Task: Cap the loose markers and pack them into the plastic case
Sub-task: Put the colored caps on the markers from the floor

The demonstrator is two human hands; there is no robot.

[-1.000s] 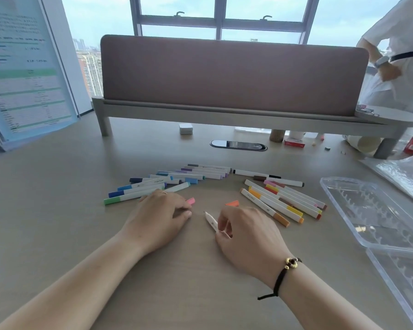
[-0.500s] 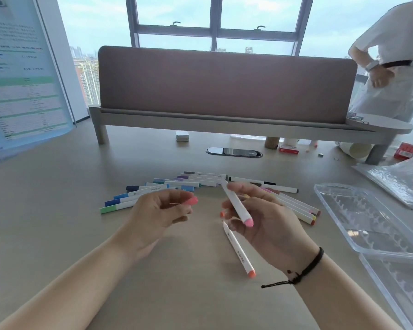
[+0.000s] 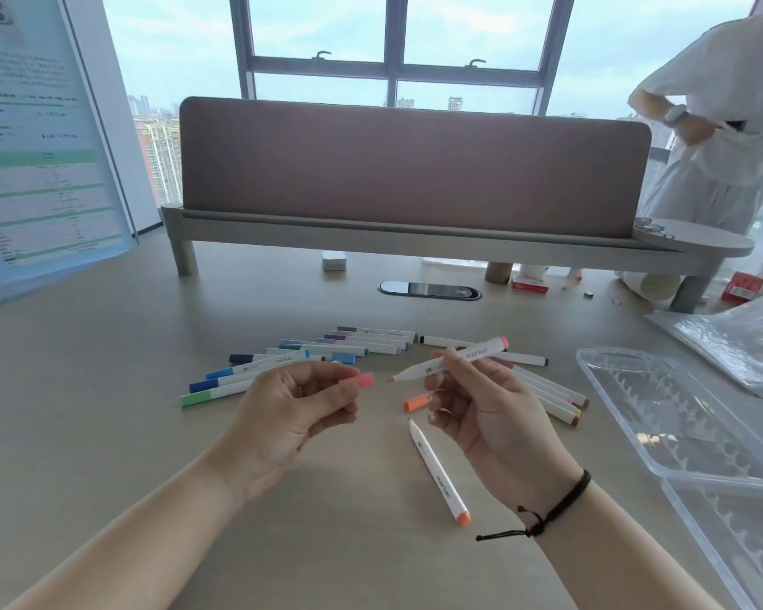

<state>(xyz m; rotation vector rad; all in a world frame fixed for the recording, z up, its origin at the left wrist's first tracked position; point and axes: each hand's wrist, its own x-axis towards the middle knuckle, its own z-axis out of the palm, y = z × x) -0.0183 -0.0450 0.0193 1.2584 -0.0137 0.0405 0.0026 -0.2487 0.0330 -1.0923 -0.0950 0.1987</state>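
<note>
Tabletop [image 3: 106,433]: one pink cap [image 3: 362,380], one pink marker [image 3: 452,361], two hands.

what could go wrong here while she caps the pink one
1. The pink cap in the left hand isn't yet lined up with the uncapped tip of the pink marker in the right hand; it might smear fingers.
2. The orange marker lies uncapped, cap apart; it could dry or mark the table.

The left hand [image 3: 291,416] pinches a pink cap [image 3: 362,380]; the right hand [image 3: 485,416] holds an uncapped pink marker [image 3: 452,359], tip toward the cap, above the tabletop [image 3: 106,389].
</note>
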